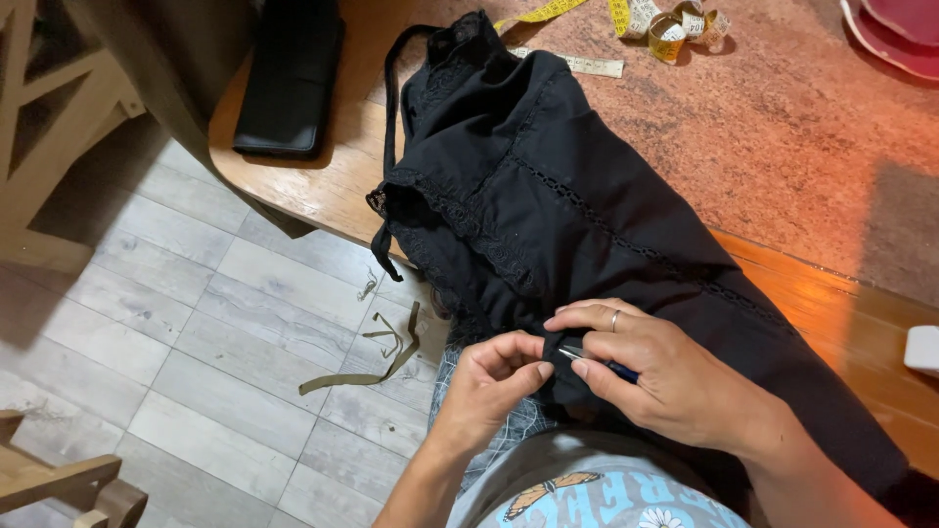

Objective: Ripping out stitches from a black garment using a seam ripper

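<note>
A black garment (548,186) with lace trim and thin straps hangs from the wooden table (323,186) down onto my lap. My left hand (494,386) pinches a fold of the black fabric near its lower edge. My right hand (655,367), with a ring on one finger, grips a small blue-handled tool (602,364) whose metal tip points at the pinched fabric. The two hands nearly touch at the fold. What kind of tool it is I cannot tell for sure.
A yellow measuring tape (646,20) lies coiled at the table's far edge. A black pouch (289,78) sits on the left end. Olive fabric strips (377,357) and thread scraps lie on the grey plank floor. Wooden furniture (49,117) stands at left.
</note>
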